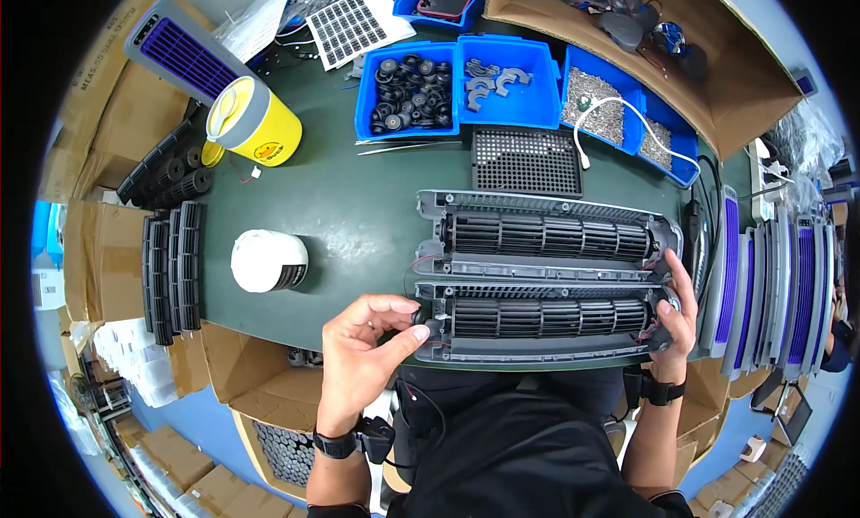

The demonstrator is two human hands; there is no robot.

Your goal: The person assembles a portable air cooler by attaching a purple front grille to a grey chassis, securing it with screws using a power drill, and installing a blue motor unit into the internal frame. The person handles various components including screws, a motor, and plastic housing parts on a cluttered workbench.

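Two grey plastic fan housings lie side by side on the green table, each with a black slatted cylindrical fan wheel inside. My left hand (363, 352) is at the left end of the nearer housing (528, 348), thumb and fingers closed round a small dark part (418, 315) that they partly hide. My right hand (676, 316) grips the right end of that same housing, its thumb on the rounded end piece and its index finger reaching towards the farther housing (537, 197). A thin red wire (414, 265) loops out at the left ends of the housings.
Blue bins hold black round rubber-like parts (412, 92), grey clips (502, 79) and small metal pieces (596, 106). A black perforated tray (527, 162) sits behind the housings. White tub (269, 261), yellow cup (269, 128) and spare fan wheels (172, 271) stand left; purple-grilled housings (770, 285) line the right.
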